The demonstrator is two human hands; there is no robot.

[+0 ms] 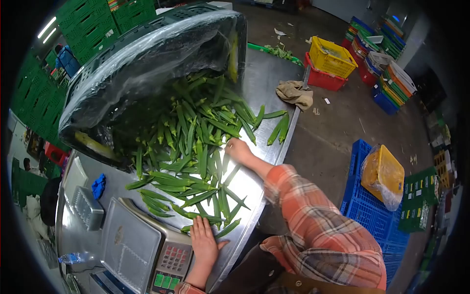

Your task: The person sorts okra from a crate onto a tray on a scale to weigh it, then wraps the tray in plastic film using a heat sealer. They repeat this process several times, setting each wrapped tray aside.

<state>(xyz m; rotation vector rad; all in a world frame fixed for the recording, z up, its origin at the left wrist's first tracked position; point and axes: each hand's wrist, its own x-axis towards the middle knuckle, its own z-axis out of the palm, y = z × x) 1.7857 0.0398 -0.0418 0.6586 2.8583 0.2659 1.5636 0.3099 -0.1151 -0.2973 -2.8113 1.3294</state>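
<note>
A heap of green okra pods (196, 147) spills from a tipped dark crate lined with clear plastic (147, 63) onto a steel table (267, 78). My right hand (238, 149), on a plaid sleeve, rests among the pods at the pile's right edge; whether it grips any pod is hidden. My left hand (203, 242) lies flat, fingers together, on the table at the pile's near end, touching the closest pods and next to a weighing scale (142, 245).
A crumpled beige cloth (295, 93) lies at the table's far right edge. A metal tray (87, 208), a blue glove (98, 186) and a water bottle (71, 257) sit left of the scale. Yellow, red, blue and green crates stand on the floor to the right.
</note>
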